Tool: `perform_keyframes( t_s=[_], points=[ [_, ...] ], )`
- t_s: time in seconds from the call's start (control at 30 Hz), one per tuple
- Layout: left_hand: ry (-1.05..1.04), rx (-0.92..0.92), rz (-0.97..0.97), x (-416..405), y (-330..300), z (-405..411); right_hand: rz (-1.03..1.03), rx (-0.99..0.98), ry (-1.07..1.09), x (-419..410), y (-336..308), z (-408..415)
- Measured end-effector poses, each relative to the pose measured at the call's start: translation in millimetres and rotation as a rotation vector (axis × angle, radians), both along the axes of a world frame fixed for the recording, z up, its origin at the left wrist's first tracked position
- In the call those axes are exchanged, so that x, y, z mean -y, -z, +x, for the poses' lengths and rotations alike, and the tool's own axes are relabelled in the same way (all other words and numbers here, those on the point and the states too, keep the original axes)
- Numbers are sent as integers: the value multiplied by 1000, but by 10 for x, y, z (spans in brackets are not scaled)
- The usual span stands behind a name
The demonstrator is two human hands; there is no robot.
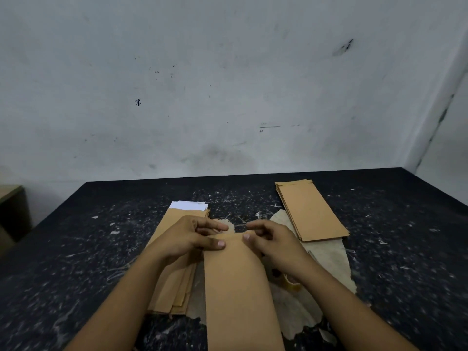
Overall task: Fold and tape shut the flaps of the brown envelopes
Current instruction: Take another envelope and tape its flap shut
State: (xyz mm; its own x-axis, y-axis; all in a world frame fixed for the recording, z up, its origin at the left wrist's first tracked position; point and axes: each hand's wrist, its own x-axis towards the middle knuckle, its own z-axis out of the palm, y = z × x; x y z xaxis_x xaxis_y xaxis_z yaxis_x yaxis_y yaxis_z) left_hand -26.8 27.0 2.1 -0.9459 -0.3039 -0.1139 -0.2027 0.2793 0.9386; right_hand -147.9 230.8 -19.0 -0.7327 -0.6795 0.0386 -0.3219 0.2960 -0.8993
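Note:
A long brown envelope lies lengthwise in front of me on the dark table. My left hand pinches its far left corner, thumb on top. My right hand pinches the far right corner in the same way. A stack of brown envelopes with white paper sticking out at its far end lies under my left arm. A second stack of brown envelopes lies at the back right. A roll of clear tape shows partly under my right wrist.
A torn, pale sheet is spread under the envelopes and the tape. The table is black with white scratches and stands against a grey wall. A wooden piece of furniture stands off the table's left edge.

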Motion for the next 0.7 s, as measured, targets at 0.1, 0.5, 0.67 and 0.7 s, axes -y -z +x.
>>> perform_keyframes(
  t_s=[0.1, 0.5, 0.67, 0.7],
  points=[
    [28, 13, -17, -88, 31, -37, -10, 37, -27, -16, 23, -73],
    [15, -55, -115, -132, 59, -67, -15, -64, -46, -79, 39, -217],
    [41, -82, -183, -135, 56, -62, -49, -68, -30, -94, 28, -230],
    [51, -79, -195, -128, 61, -64, -50, -71, -27, -96, 27, -231]
  ],
)
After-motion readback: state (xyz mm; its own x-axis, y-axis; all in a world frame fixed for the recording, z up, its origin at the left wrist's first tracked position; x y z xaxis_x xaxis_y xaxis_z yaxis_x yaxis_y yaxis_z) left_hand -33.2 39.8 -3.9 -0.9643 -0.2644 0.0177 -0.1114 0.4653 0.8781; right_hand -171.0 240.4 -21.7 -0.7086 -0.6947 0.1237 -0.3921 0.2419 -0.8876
